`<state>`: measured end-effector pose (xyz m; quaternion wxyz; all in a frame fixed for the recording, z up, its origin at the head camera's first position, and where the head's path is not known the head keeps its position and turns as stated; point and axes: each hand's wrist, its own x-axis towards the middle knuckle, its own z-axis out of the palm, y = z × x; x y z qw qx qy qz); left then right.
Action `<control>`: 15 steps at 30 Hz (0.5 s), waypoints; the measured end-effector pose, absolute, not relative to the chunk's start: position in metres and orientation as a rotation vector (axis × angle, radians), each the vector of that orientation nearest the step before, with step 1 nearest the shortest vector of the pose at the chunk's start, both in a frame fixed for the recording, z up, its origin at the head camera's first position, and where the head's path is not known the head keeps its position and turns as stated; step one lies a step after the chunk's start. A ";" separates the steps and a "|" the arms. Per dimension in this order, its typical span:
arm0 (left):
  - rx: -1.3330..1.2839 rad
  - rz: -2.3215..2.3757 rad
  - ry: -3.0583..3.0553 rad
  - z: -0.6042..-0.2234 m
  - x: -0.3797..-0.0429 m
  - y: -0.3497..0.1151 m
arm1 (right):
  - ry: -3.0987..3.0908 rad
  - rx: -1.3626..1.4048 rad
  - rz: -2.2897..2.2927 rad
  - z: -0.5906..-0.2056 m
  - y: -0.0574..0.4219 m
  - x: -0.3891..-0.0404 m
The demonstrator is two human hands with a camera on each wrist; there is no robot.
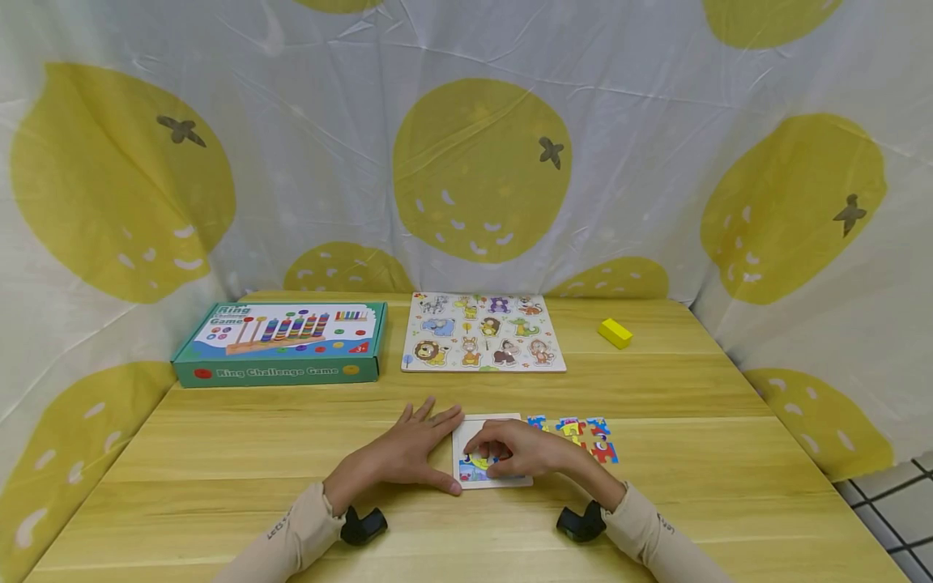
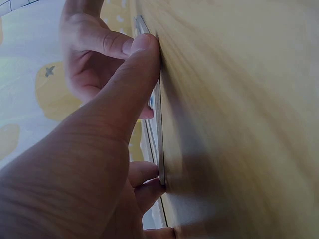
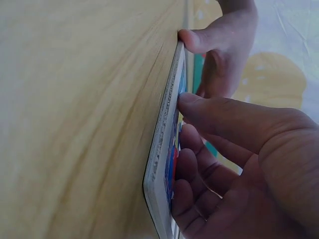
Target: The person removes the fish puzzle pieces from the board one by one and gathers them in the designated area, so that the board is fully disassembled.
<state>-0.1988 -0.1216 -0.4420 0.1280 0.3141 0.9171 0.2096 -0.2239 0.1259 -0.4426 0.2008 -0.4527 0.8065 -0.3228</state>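
Note:
A small jigsaw tray (image 1: 490, 485) with a pale rim lies on the wooden table, partly filled with colourful pieces. My left hand (image 1: 408, 445) is spread at its left side. The thumb touches the near left corner, and the fingers reach the far left corner. Over the tray bends my right hand (image 1: 521, 448), its thumb and curled fingers around a yellow puzzle piece (image 1: 481, 461). In the right wrist view, those fingertips (image 3: 183, 194) rest on the coloured pieces; the hand partly hides the picture. Several loose puzzle pieces (image 1: 603, 452) lie right of the tray.
Behind the tray lies an animal puzzle board (image 1: 477, 332). A green ring game box (image 1: 280, 374) stands at the back left, and a yellow block (image 1: 615, 333) at the back right. A lemon-patterned curtain (image 1: 627, 146) closes off the table's back and sides.

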 end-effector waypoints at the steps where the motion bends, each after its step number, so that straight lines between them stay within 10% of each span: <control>1: 0.912 0.609 2.668 -0.442 -0.199 -0.122 | 2.253 -1.263 -0.905 -0.443 0.126 -0.224; 15: 0.903 0.605 2.667 -0.443 -0.199 -0.121 | 2.220 -1.188 -0.958 -0.444 0.125 -0.224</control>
